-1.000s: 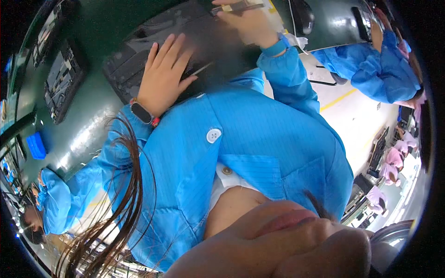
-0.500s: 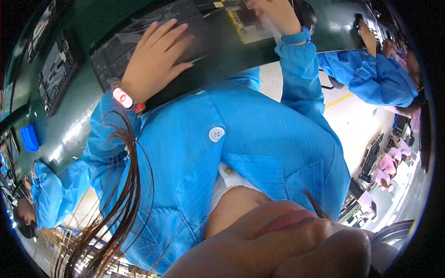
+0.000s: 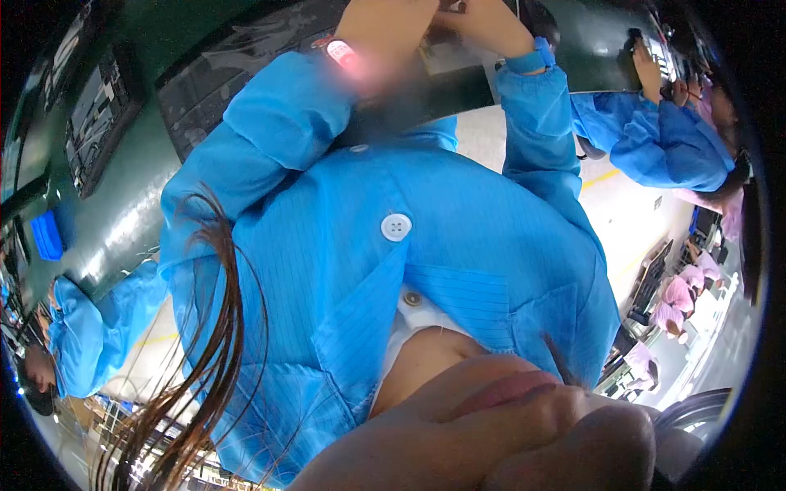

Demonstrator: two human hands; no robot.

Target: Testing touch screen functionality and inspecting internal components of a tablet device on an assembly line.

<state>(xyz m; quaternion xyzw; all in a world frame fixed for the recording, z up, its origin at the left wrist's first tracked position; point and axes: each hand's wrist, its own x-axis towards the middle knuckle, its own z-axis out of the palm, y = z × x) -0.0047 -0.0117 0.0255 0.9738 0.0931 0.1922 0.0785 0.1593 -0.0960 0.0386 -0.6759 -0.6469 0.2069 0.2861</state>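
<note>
My left hand (image 3: 389, 31), with a lit watch (image 3: 342, 54) at its wrist, reaches across to the fingers of my right hand at the top edge. Its fingers are mostly out of the picture. My right hand (image 3: 494, 29) wears a blue wrist strap (image 3: 542, 54); its fingers are bent and closed, and anything between them is too hidden to name. Beneath both hands lies a large dark flat panel (image 3: 237, 67) covered with wrinkled clear film. A lighter part (image 3: 449, 54) of the work surface shows between my wrists.
On the green bench (image 3: 151, 184) to the left lies another dark panel-like frame (image 3: 98, 119), with a blue bin (image 3: 47, 236) nearer. A co-worker's blue sleeve (image 3: 102, 331) is at the left. Another co-worker's hand (image 3: 647, 69) rests on the bench at the right.
My left hand has moved right and away from me, off the panel's left part, to meet my right hand. My right hand has stayed nearly in place.
</note>
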